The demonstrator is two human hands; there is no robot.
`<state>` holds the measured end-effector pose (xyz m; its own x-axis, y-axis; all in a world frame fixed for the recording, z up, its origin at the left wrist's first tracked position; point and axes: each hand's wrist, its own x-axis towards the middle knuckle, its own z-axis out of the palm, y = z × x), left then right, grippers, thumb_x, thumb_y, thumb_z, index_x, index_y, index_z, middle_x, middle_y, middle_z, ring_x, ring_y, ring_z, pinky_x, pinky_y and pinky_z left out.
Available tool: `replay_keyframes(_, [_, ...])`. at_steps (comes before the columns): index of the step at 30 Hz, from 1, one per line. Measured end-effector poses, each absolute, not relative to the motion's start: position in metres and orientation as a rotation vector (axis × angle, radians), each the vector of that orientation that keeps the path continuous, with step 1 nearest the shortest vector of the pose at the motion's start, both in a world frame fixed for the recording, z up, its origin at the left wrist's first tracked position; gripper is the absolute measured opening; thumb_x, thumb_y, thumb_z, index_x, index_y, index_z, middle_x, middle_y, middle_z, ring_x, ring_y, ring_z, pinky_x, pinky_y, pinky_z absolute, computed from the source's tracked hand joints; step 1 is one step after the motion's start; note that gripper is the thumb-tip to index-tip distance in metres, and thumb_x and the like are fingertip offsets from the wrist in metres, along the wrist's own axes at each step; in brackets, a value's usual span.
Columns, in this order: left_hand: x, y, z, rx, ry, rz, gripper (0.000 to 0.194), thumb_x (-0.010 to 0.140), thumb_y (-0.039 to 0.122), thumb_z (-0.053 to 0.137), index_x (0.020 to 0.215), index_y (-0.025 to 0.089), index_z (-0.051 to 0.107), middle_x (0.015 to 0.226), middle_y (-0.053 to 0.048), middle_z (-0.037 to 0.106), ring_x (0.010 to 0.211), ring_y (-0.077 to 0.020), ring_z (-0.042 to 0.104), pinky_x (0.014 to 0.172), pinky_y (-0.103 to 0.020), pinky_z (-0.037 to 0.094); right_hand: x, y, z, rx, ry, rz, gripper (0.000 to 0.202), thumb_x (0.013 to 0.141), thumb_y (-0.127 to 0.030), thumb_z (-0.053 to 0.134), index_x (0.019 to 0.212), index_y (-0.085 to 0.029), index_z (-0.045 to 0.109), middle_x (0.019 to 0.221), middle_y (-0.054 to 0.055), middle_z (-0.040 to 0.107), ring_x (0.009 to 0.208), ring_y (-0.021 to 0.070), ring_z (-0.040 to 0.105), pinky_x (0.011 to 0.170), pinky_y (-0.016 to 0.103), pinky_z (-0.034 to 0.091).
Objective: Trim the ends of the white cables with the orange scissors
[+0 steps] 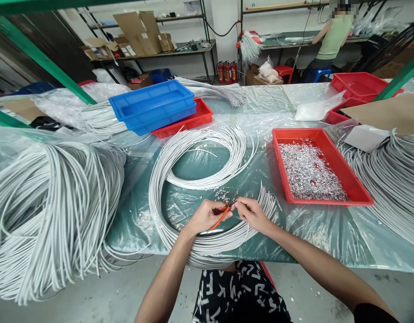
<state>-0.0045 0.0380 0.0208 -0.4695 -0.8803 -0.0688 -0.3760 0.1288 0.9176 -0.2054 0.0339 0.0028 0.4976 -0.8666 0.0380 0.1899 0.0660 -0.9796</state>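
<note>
My left hand (205, 216) is closed around orange-handled hand cutters (221, 218), whose dark jaws point towards my right hand. My right hand (251, 214) pinches, right by the jaws, what looks like the tip of a thin cable; the tip itself is too small to make out clearly. Both hands are over the near part of a coil of pale grey cables (157, 190), with its cut ends fanned out just beyond my right hand. Small clippings (222, 194) lie on the green plastic-covered table just past the cutters.
A red tray (328, 202) of small silvery pieces sits to the right. Large cable bundles lie at left (55, 202) and right (390, 175). Stacked blue trays (156, 99) rest partly on another red tray (204, 115). A person (334, 38) sits at the back bench.
</note>
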Motion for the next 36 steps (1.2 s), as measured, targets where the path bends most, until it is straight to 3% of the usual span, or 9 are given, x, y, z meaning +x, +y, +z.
replay_keyframes(8, [-0.006, 0.037, 0.022, 1.233, -1.974, -1.208, 0.043, 0.083, 0.038, 0.067, 0.059, 0.015, 0.041, 0.060, 0.006, 0.029, 0.058, -0.0075, 0.026, 0.052, -0.022, 0.020, -0.206, 0.034, 0.007, -1.273, 0.718, -0.877, 0.046, 0.092, -0.058, 0.051, 0.083, -0.015, 0.062, 0.052, -0.009, 0.030, 0.043, 0.0063, 0.025, 0.042, 0.022, 0.021])
replay_keyframes(27, [-0.004, 0.037, 0.024, 1.226, -1.981, -1.223, 0.043, 0.085, 0.041, 0.065, 0.059, 0.014, 0.044, 0.062, 0.005, 0.027, 0.060, -0.0083, 0.024, 0.053, -0.023, 0.019, -0.205, 0.033, 0.009, -1.242, 0.711, -0.870, 0.045, 0.091, -0.059, 0.054, 0.082, -0.015, 0.062, 0.051, -0.009, 0.031, 0.042, 0.0062, 0.026, 0.041, 0.021, 0.022])
replay_keyframes(33, [-0.004, 0.036, 0.024, 1.209, -1.966, -1.290, 0.043, 0.085, 0.043, 0.065, 0.059, 0.013, 0.050, 0.056, 0.005, 0.039, 0.054, -0.0072, 0.033, 0.051, -0.020, 0.025, -0.215, 0.025, 0.018, -1.251, 0.681, -0.815, 0.039, 0.091, -0.051, 0.058, 0.084, -0.014, 0.066, 0.054, -0.005, 0.046, 0.046, 0.0084, 0.042, 0.048, 0.023, 0.036])
replay_keyframes(36, [-0.004, 0.037, 0.024, 1.196, -1.955, -1.329, 0.042, 0.085, 0.044, 0.066, 0.059, 0.012, 0.053, 0.053, 0.004, 0.046, 0.051, -0.0075, 0.040, 0.050, -0.019, 0.030, -0.219, 0.023, 0.019, -1.291, 0.692, -0.802, 0.038, 0.088, -0.050, 0.062, 0.081, -0.014, 0.066, 0.057, -0.004, 0.050, 0.050, 0.0091, 0.045, 0.051, 0.023, 0.037])
